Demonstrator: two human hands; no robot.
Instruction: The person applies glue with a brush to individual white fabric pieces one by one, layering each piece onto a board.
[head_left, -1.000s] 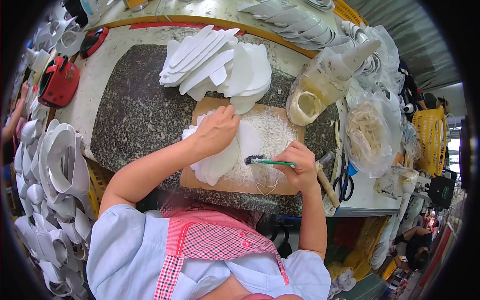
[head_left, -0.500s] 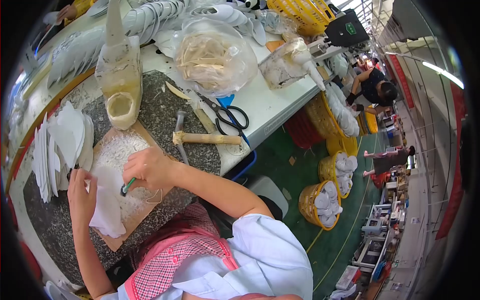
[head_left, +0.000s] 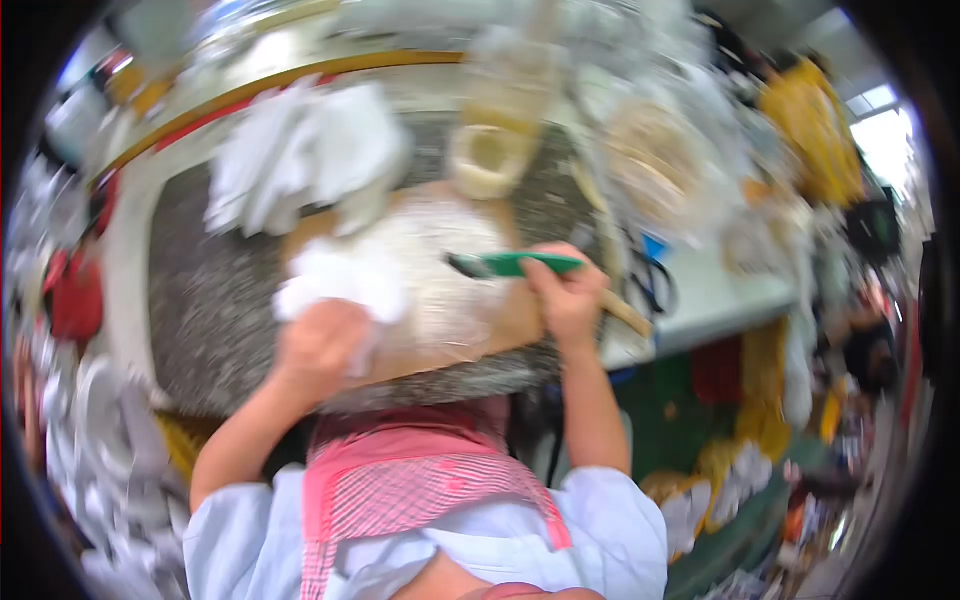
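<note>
Motion blurs the view. My left hand (head_left: 325,345) is closed at the near edge of a bunch of white flat pieces (head_left: 345,280), gripping them on the left part of a brown board (head_left: 400,368). My right hand (head_left: 570,295) is closed around a green-handled brush (head_left: 520,263). The brush's dark bristles point left, above the white, crusty patch (head_left: 445,290) on the board. Behind the board lies a fanned pile of white pieces (head_left: 310,150). A cut-open plastic bottle (head_left: 505,120) stands at the board's back edge.
The board lies on a dark speckled slab (head_left: 205,290). To the right are black-handled scissors (head_left: 655,285), a wooden-handled tool (head_left: 628,313) and a plastic bag of pale strips (head_left: 655,160). A red object (head_left: 75,295) sits far left. White parts (head_left: 110,430) are heaped at lower left.
The camera view has swung right and back. My left hand has moved from the pieces' far side to their near edge. The brush remains in my right hand, now raised over the board.
</note>
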